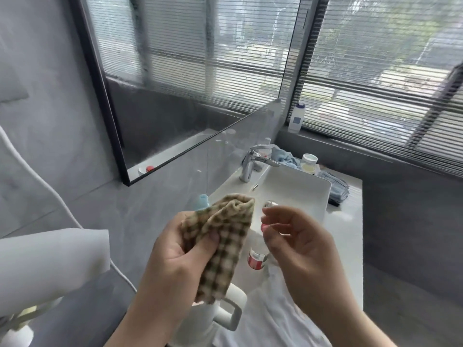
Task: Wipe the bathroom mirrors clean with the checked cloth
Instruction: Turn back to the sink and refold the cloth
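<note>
I am gripping the checked cloth (223,236) in my left hand (175,254), thumb pressing over the folds and fingers curling behind it, so the bunched top is sticking up toward twelve o'clock and the loose tail is hanging down toward six. My right hand (298,246) is hovering just beside the cloth at three o'clock of it, holding nothing, its fingers loosely bent and apart, not touching the fabric.

The black-framed mirror (190,78) is hanging on the grey wall at eleven o'clock from my hands, well apart from the cloth, reflecting slatted blinds (380,78) and showing hazy streaks on its glass. The white basin (300,186) is sitting at one o'clock beyond my hands, with the chrome tap (253,161) standing at its far rim. A small red jar (256,259) is standing on the counter between my two hands, slightly below them. Further out at one o'clock, a folded blue towel (337,189) is lying beside the basin, two small lidded pots (309,162) are standing near the tap, and a white bottle (295,117) is standing on the window ledge.
</note>
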A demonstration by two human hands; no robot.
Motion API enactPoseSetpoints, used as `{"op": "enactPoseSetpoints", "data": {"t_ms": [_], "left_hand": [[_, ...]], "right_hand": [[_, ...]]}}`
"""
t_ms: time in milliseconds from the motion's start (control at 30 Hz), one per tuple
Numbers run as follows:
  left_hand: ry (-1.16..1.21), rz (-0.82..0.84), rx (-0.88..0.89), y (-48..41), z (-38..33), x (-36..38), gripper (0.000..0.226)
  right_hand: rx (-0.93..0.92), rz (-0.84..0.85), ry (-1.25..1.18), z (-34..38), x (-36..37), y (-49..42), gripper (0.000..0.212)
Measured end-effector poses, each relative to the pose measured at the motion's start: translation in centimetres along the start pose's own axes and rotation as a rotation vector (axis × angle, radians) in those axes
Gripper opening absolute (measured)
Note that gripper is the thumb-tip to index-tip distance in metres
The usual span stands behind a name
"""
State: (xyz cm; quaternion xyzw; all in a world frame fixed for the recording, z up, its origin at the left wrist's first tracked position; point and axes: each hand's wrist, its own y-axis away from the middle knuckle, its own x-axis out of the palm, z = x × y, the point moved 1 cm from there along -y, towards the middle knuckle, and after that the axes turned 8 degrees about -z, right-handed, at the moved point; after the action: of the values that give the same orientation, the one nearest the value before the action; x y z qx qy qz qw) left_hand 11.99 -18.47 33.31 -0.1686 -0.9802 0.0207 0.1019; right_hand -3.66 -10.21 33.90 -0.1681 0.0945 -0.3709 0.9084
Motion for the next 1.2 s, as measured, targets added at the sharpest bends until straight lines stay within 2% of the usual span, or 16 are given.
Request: {"op": "enactPoseSetpoints", "data": {"t_ms": [67, 167, 300, 500, 667, 933, 1067, 1200], "left_hand": [[-0.049, -0.023, 0.021, -0.2, 0.2, -0.1, 0.010], [-0.183, -0.040, 0.075, -0.8, 0.6, -0.6, 0.024], [-0.406, -0.049, 0.159, -1.6, 1.7, -1.1, 0.023], [-0.761, -0.044, 0.424, -2.2, 3.3, -1.2, 0.042], [-0.856, 0.061, 0.691, -3.2, 5.1, -1.4, 0.041], [-0.825, 0.151, 0.602, -3.1, 6.3, -0.6, 0.040], [-0.842, 0.168, 0.567, -2.7, 6.8, 0.7, 0.026], [-0.841, 0.192, 0.551, -1.7, 7.2, 2.7, 0.027]], "right_hand": [[-0.076, -0.035, 0.212, -1.6, -1.3, 0.0, 0.034], [-0.189, -0.055, 0.507, -4.0, -3.6, 0.4, 0.023], [-0.241, -0.025, 0.769, -5.7, -6.4, 1.4, 0.024], [-0.209, 0.027, 1.060, -5.9, -8.3, 2.2, 0.026], [-0.181, -0.015, 1.130, -5.5, -9.5, 3.3, 0.024], [-0.098, -0.091, 1.152, -6.1, -11.9, 6.0, 0.022], [-0.051, -0.122, 1.119, -6.1, -13.4, 6.9, 0.028], [-0.003, -0.136, 1.103, -6.0, -15.9, 7.4, 0.031]]}}
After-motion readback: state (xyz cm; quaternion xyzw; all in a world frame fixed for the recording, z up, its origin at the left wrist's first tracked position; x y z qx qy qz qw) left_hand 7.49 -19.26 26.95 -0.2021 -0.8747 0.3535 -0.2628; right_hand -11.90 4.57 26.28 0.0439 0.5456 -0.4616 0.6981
